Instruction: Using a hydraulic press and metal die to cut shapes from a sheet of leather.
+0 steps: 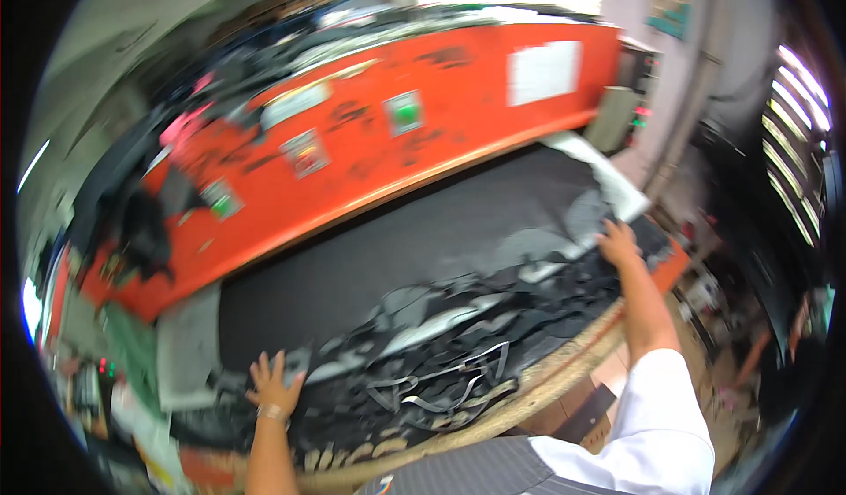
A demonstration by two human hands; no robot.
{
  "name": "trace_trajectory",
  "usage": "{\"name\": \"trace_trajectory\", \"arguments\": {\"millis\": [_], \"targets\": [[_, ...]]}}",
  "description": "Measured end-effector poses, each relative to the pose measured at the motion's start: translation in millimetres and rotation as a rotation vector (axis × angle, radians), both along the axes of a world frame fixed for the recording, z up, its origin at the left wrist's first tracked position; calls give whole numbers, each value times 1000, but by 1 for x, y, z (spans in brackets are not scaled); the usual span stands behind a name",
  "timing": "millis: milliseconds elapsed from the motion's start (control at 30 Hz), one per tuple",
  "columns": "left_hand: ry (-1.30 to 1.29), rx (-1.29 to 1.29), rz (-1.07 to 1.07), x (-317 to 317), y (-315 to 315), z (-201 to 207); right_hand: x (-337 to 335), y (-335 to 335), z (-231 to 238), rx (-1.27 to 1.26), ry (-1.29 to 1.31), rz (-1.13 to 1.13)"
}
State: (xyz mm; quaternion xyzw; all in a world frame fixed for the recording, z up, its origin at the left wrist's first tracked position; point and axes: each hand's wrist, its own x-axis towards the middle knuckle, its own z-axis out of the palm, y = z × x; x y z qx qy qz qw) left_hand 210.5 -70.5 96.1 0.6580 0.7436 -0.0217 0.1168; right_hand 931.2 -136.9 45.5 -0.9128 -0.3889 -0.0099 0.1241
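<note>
A large black sheet lies on the flat bed under a big red machine beam. My left hand, fingers spread, is at the sheet's near left corner, beside dark scraps. My right hand is by its right end, with the fingers slightly bent and apart. Blur hides whether that hand presses on the sheet or just hovers over it. Curved cut-outs and grey-black scraps run along the sheet's near edge. White thin frame-like strips lie among the scraps between my hands.
The bed's worn, tan front edge curves close to my body. Green and red buttons sit on the beam, including a green button. Dark cloth pieces hang over its left end. Black material hangs at the right.
</note>
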Motion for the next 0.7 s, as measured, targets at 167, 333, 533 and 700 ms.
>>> {"name": "trace_trajectory", "arguments": {"millis": [167, 333, 533, 700], "targets": [[58, -76, -29, -54, -78, -32, 4, -52, -20, -60, -28, -98], [49, -240, -17, -99, -141, -33, 37, -53, -26, -29, -34, -35], [-306, -89, -59, -125, -146, 9, -70, -71, 16, 460, -283, 433], [-306, 212, -206, -97, -67, 6, -285, -102, 73, 170, 91, 1076]]}}
